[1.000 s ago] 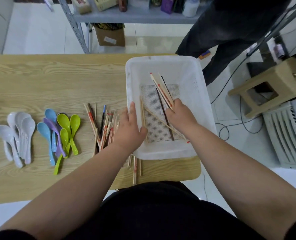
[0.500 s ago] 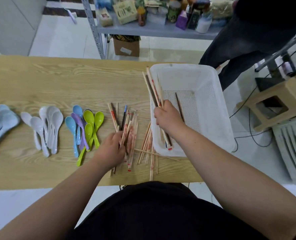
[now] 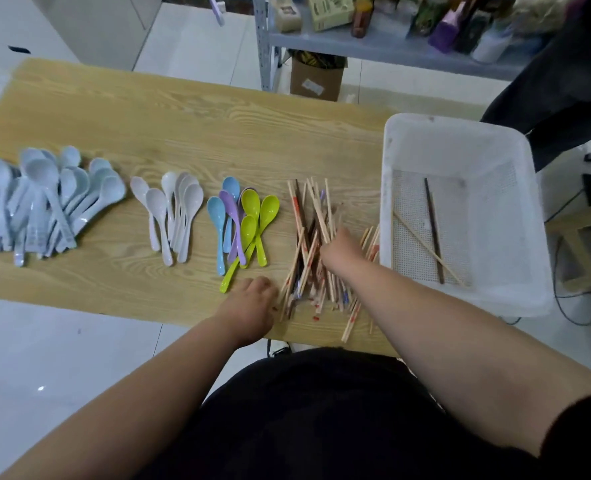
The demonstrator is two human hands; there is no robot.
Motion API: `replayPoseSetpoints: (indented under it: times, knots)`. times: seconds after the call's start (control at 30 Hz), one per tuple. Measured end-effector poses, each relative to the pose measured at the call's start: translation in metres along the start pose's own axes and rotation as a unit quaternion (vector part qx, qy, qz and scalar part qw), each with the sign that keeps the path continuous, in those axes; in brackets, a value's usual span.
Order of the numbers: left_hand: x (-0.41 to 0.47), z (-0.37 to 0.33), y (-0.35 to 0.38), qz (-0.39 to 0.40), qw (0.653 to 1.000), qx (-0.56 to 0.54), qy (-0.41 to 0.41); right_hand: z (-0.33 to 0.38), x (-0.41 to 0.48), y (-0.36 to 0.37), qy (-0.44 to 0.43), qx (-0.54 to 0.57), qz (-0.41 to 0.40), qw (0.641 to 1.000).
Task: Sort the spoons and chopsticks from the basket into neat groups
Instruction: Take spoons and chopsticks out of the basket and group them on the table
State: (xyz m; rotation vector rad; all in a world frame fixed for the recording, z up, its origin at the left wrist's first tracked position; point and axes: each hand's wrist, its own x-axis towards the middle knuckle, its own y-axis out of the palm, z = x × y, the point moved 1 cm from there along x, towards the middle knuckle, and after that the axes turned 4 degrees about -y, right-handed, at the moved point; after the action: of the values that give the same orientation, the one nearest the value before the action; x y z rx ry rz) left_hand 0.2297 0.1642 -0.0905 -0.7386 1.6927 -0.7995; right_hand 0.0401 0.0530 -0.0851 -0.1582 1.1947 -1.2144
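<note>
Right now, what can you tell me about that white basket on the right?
The white plastic basket is rectangular, with rounded corners, smooth sloping walls and a perforated mesh floor. It stands upright at the right end of the wooden table. Nearly empty, it holds a dark chopstick crossed by a pale wooden chopstick. Neither hand touches it; the right hand is nearest.

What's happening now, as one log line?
right hand: on chopstick pile | left hand: at pile's end | basket: chopsticks inside
</note>
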Motion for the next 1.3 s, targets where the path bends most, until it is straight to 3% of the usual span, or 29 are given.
replayPoseSetpoints:
  times: [0.2, 0.33, 0.43, 0.5, 0.67, 0.83, 1.0, 1.3]
  knots:
    - [0.002, 0.003, 0.000, 0.013, 1.000, -0.003, -0.009, -0.003, -0.005, -0.003, -0.071, -0.069, 0.016, 0.995]
    - [0.013, -0.009, -0.015, 0.003, 0.999, -0.021, -0.024, -0.001, -0.033, -0.024, -0.199, -0.119, 0.052, 0.971]
    - [0.030, -0.024, -0.034, -0.052, 0.995, -0.076, -0.027, -0.005, -0.057, -0.057, -0.309, -0.093, -0.003, 0.946]
    - [0.044, -0.044, -0.048, -0.091, 0.989, -0.116, -0.002, -0.021, -0.062, -0.082, -0.330, -0.079, -0.055, 0.939]
    - [0.082, -0.114, -0.072, -0.202, 0.962, -0.131, 0.128, -0.095, -0.042, -0.131, -0.216, -0.091, -0.094, 0.968]
    - [0.111, -0.177, -0.080, -0.235, 0.951, -0.049, 0.197, -0.164, -0.019, -0.147, -0.090, -0.108, -0.052, 0.989]
    - [0.125, -0.197, -0.068, -0.197, 0.963, 0.033, 0.179, -0.183, 0.007, -0.159, -0.019, -0.108, -0.023, 0.994]
    - [0.128, -0.196, -0.060, -0.256, 0.946, -0.031, 0.196, -0.163, 0.039, -0.141, -0.003, -0.096, -0.015, 0.995]
